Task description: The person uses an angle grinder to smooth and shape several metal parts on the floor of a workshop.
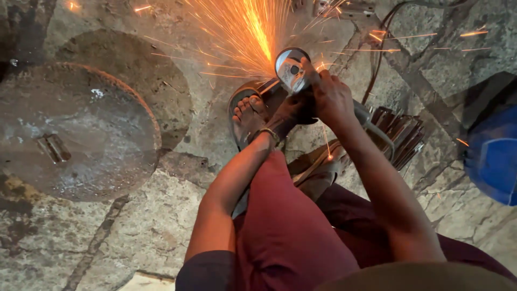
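An angle grinder (pixel 292 69) with a round guard throws orange sparks (pixel 250 32) up and to the left. My right hand (pixel 333 97) grips the grinder's body from above. My left hand (pixel 291 110) holds a dark metal piece (pixel 272 88) down under the disc, beside my sandalled foot (pixel 246 116). My left wrist wears a thin band. Dark red trousers cover my knees in the foreground.
A large round metal plate (pixel 75 129) lies on the stone floor at the left, another disc (pixel 134 75) behind it. A stack of cut metal strips (pixel 401 132) sits right of the grinder. A blue object (pixel 495 156) stands at the right edge. The grinder's cable (pixel 377 64) runs upward.
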